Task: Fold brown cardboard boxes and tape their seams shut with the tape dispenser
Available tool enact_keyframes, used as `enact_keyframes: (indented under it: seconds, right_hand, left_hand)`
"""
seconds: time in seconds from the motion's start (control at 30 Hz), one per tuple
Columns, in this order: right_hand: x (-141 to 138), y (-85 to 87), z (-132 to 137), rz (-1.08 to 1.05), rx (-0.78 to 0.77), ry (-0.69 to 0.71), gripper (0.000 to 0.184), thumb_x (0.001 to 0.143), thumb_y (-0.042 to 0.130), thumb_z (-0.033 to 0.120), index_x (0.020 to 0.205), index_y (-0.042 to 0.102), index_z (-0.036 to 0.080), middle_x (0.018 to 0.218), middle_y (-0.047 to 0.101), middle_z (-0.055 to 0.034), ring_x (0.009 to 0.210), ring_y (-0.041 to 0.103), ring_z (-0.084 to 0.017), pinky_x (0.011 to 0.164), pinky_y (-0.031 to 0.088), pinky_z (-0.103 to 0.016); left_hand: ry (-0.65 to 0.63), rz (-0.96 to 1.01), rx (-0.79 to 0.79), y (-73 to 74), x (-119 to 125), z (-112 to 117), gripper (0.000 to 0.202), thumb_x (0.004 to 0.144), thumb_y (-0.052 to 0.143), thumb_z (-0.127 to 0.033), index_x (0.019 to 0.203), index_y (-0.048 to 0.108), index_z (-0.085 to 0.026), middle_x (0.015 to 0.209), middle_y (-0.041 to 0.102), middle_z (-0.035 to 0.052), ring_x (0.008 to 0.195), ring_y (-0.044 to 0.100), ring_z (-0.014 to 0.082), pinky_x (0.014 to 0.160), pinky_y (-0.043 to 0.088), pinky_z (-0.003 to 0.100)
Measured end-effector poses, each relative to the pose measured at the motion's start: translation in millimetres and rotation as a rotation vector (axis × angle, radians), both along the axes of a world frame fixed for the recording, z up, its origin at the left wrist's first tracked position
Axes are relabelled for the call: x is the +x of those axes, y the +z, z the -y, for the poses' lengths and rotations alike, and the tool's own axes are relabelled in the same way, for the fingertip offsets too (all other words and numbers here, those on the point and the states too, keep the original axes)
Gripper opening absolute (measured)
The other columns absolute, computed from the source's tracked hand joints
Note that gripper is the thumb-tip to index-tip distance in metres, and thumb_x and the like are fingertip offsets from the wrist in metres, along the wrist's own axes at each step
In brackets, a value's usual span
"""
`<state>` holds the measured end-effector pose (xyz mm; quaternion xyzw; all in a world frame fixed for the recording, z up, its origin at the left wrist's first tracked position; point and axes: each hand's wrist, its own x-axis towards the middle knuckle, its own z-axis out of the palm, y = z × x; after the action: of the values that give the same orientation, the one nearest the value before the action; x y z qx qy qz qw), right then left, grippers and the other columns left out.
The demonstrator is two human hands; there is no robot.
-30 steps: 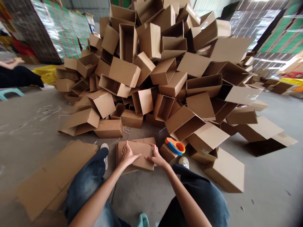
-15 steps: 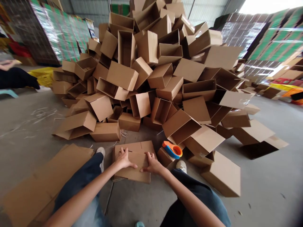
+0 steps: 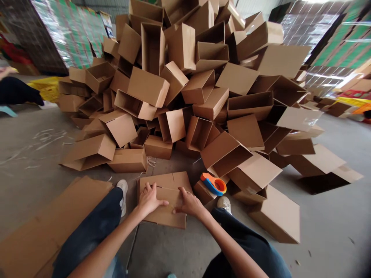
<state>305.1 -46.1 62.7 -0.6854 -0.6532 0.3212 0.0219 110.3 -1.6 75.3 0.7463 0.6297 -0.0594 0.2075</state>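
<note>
A flat brown cardboard box blank (image 3: 166, 187) lies on the concrete floor between my feet. My left hand (image 3: 149, 199) presses on its left part with fingers spread flat. My right hand (image 3: 189, 202) rests on its right part, fingers stretched forward along the flap edge. Both hands lie on the cardboard and hold nothing. An orange and blue tape dispenser (image 3: 214, 183) sits on a small box just right of the blank, a hand's width from my right hand.
A tall heap of open cardboard boxes (image 3: 188, 85) fills the space ahead. Flat cardboard sheets (image 3: 43, 227) lie at my left, a closed box (image 3: 278, 214) at my right. Another person's dark sleeve (image 3: 17, 90) shows far left. Wrapped pallets (image 3: 327, 46) stand behind.
Both hands slid slightly toward me across the blank and now press nearer its near edge. The view shifted a little; the tape dispenser stayed put.
</note>
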Motion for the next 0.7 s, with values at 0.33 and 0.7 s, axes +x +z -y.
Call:
enact_keyframes:
  seconds: [0.33,0.7]
  right_hand:
    - [3,4.5,-2,-0.003,0.012,0.002,0.094,0.054,0.076,0.055,0.134,0.036,0.026,0.111,0.062,-0.0125,0.103,0.06,-0.032,0.079,0.042,-0.034]
    - [12,-3.0,-4,-0.103,0.043,-0.001,0.083,0.063,0.07,0.056,0.134,0.039,0.027,0.105,0.064,-0.0101,0.098,0.061,-0.028,0.076,0.042,-0.031]
  left_hand:
    - [0.005,0.024,0.033,-5.8,-3,-1,0.094,0.065,0.053,-0.071,0.134,0.034,-0.011,0.127,0.041,0.0224,0.113,0.052,0.0343,0.09,0.038,0.036]
    - [0.025,0.047,0.034,-4.8,1,-1,0.09,0.065,0.056,-0.068,0.132,0.036,-0.011,0.13,0.037,0.0233,0.115,0.05,0.0342,0.09,0.038,0.035]
